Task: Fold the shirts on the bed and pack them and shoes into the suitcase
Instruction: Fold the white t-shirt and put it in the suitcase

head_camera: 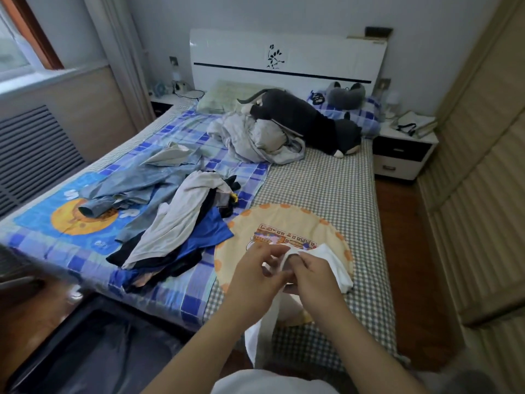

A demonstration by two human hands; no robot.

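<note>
Both hands hold a white shirt [336,261] above the foot of the bed [326,177]. My left hand [260,270] pinches its bunched edge. My right hand [314,273] grips the cloth beside it, fingers curled. Part of the white shirt hangs down below my hands toward my body. A heap of unfolded shirts [176,226], grey, blue and black, lies on the bed to the left. A light blue denim shirt [133,186] is spread further left. The open dark suitcase [93,354] sits on the floor at lower left. No shoes are visible.
A round peach cushion [284,223] lies under my hands. Grey bedding [255,137] and a dark plush toy [301,120] sit near the headboard. Nightstands [403,155] flank the bed. A wardrobe [477,194] stands along the right.
</note>
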